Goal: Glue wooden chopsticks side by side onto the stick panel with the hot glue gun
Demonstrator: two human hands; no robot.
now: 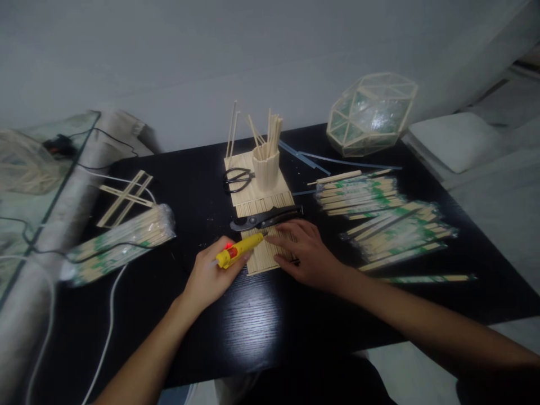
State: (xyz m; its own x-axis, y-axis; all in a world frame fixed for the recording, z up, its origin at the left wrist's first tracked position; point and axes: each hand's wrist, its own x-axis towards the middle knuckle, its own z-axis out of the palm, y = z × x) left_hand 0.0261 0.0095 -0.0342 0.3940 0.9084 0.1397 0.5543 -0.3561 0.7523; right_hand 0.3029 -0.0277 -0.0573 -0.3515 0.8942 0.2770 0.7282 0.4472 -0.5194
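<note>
My left hand (208, 274) is wrapped round a yellow hot glue gun (245, 248), whose nozzle points right, over a mat of thin wooden sticks (258, 263) laid side by side. At the mat's right side my right hand (310, 252) lies with its fingers stretched out and apart, the fingertips on or just above the sticks. Whether a stick lies under them I cannot tell. Black-handled cutters (268, 218) rest across the mat just beyond both hands. Behind them a cup made of sticks (266, 171) holds several upright sticks, beside black-handled scissors (238, 180).
Wrapped chopsticks (363, 195) lie in piles at right, and a bagged bundle (122, 242) at left, near crossed sticks (126, 198). A faceted stick-framed object (371, 115) stands at the back right. A white cable (112, 315) runs down the left of the black table (320, 332).
</note>
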